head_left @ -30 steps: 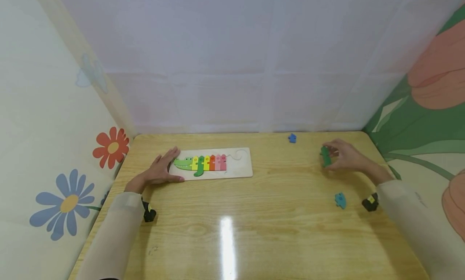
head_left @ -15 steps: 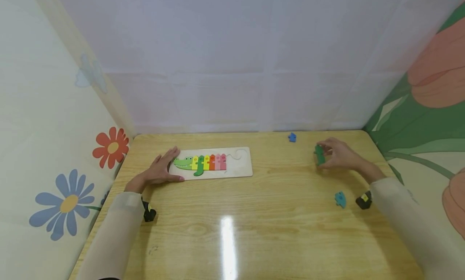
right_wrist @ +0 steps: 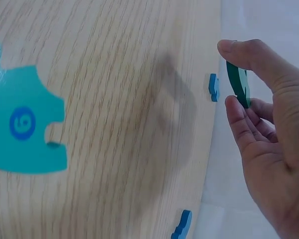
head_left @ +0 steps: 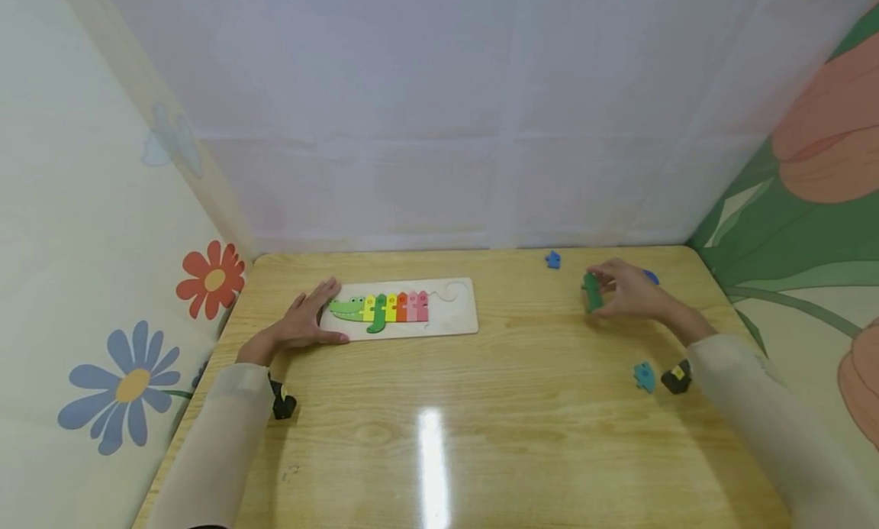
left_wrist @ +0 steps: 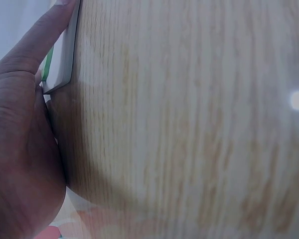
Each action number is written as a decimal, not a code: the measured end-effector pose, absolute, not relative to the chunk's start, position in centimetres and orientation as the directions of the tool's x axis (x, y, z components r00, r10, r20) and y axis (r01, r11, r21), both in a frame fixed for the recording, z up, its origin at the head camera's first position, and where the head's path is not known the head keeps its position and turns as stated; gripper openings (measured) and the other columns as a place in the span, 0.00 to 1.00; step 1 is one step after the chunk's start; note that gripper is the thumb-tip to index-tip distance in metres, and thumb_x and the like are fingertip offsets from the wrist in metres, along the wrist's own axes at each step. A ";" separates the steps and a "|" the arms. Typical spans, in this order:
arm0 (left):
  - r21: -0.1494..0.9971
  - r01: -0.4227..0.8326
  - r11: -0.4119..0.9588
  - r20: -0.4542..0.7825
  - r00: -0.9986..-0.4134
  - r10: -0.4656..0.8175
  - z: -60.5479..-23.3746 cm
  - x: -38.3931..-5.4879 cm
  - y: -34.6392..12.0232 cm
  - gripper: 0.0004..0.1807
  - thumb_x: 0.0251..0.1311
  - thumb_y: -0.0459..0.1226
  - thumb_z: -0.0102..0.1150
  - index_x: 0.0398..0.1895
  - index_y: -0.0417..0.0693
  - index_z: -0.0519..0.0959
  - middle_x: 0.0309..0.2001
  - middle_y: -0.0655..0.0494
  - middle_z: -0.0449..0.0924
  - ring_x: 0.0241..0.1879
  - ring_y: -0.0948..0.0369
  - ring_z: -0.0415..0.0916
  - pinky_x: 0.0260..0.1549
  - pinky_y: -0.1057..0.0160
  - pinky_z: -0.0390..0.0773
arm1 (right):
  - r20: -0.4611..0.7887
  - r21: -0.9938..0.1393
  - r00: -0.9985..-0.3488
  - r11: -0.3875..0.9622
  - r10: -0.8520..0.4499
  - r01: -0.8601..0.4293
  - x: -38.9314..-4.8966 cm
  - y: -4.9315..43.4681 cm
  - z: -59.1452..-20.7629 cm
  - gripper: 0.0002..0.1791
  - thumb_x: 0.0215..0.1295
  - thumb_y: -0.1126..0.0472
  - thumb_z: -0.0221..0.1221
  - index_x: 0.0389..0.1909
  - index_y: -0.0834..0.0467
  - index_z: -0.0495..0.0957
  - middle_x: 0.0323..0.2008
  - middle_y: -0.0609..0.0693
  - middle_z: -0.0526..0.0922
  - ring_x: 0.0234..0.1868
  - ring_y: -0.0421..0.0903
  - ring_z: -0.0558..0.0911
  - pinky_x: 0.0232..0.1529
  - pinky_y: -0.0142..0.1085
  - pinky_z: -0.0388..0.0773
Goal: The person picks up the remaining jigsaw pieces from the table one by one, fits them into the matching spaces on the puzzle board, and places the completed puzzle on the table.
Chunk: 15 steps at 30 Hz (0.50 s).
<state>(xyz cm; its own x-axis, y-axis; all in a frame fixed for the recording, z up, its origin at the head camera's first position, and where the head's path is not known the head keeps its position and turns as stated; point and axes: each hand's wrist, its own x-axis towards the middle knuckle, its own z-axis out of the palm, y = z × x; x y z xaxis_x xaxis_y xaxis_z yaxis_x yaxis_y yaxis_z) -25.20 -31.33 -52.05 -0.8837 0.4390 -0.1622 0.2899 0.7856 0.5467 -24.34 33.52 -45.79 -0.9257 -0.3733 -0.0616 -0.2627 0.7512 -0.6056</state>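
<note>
Wood-grain table (head_left: 536, 437): crocodile puzzle board (head_left: 453, 313), teal piece (head_left: 643, 377), two blue pieces (head_left: 553, 260).

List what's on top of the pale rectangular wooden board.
On the pale rectangular wooden board lie a light-green crocodile-head piece and a row of yellow, green, red and pink jigsaw pieces. The left hand covers part of its left end; anything beneath cannot be seen.

The left puzzle board (head_left: 452, 317) is pale, its crocodile (head_left: 380, 309) green, yellow, red and pink; at right, a dark-green puzzle piece (head_left: 592, 293) and, nearer, a teal piece (head_left: 644, 377).
</note>
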 end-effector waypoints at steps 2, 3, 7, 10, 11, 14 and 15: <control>0.545 0.289 0.787 -0.163 -0.884 0.438 -52.1 -25.2 -31.3 0.66 0.58 0.57 0.76 0.86 0.36 0.45 0.86 0.35 0.35 0.84 0.36 0.30 0.76 0.29 0.29 | -0.060 -0.617 -0.923 0.741 -0.381 -0.266 -24.4 33.3 -45.9 0.51 0.47 0.66 0.82 0.71 0.76 0.67 0.58 0.71 0.73 0.55 0.70 0.82 0.59 0.57 0.82; 0.544 0.289 0.788 -0.164 -0.884 0.437 -52.1 -25.2 -31.3 0.66 0.58 0.57 0.76 0.86 0.36 0.45 0.86 0.35 0.35 0.84 0.37 0.30 0.76 0.29 0.29 | -0.061 -0.619 -0.922 0.740 -0.382 -0.265 -24.4 33.2 -45.9 0.51 0.47 0.66 0.82 0.71 0.76 0.67 0.58 0.71 0.73 0.56 0.69 0.82 0.59 0.57 0.82; 0.546 0.291 0.786 -0.161 -0.884 0.439 -52.0 -25.2 -31.3 0.66 0.58 0.57 0.76 0.86 0.36 0.45 0.86 0.35 0.35 0.84 0.37 0.30 0.76 0.29 0.29 | -0.061 -0.624 -0.921 0.735 -0.386 -0.267 -24.4 32.8 -46.0 0.51 0.48 0.68 0.81 0.72 0.75 0.66 0.60 0.70 0.72 0.57 0.69 0.82 0.59 0.56 0.82; 0.545 0.292 0.786 -0.160 -0.884 0.439 -52.0 -25.2 -31.3 0.66 0.57 0.57 0.76 0.86 0.36 0.45 0.86 0.35 0.35 0.84 0.37 0.30 0.76 0.29 0.29 | -0.067 -0.628 -0.921 0.734 -0.384 -0.260 -24.4 32.3 -45.9 0.51 0.49 0.68 0.80 0.73 0.75 0.66 0.61 0.70 0.71 0.58 0.69 0.81 0.60 0.56 0.82; 0.542 0.292 0.788 -0.160 -0.884 0.439 -52.0 -25.2 -31.3 0.66 0.58 0.57 0.76 0.86 0.36 0.45 0.86 0.35 0.35 0.84 0.36 0.30 0.76 0.29 0.29 | -0.070 -0.631 -0.921 0.732 -0.383 -0.257 -24.5 32.2 -45.9 0.51 0.49 0.68 0.80 0.73 0.75 0.66 0.61 0.70 0.71 0.58 0.69 0.80 0.61 0.56 0.82; 0.538 0.293 0.791 -0.160 -0.885 0.437 -52.0 -25.2 -31.3 0.67 0.58 0.57 0.76 0.86 0.36 0.44 0.86 0.34 0.35 0.84 0.36 0.30 0.76 0.29 0.29 | -0.074 -0.631 -0.921 0.734 -0.382 -0.253 -24.5 31.7 -45.8 0.51 0.49 0.66 0.81 0.73 0.74 0.66 0.61 0.70 0.71 0.59 0.68 0.80 0.61 0.55 0.81; 0.535 0.293 0.793 -0.160 -0.886 0.435 -52.1 -25.2 -31.3 0.67 0.58 0.57 0.76 0.86 0.36 0.44 0.86 0.35 0.35 0.84 0.37 0.30 0.76 0.29 0.30 | -0.072 -0.628 -0.921 0.735 -0.383 -0.257 -24.5 31.5 -45.8 0.51 0.50 0.66 0.81 0.73 0.74 0.66 0.61 0.69 0.71 0.59 0.68 0.80 0.61 0.55 0.81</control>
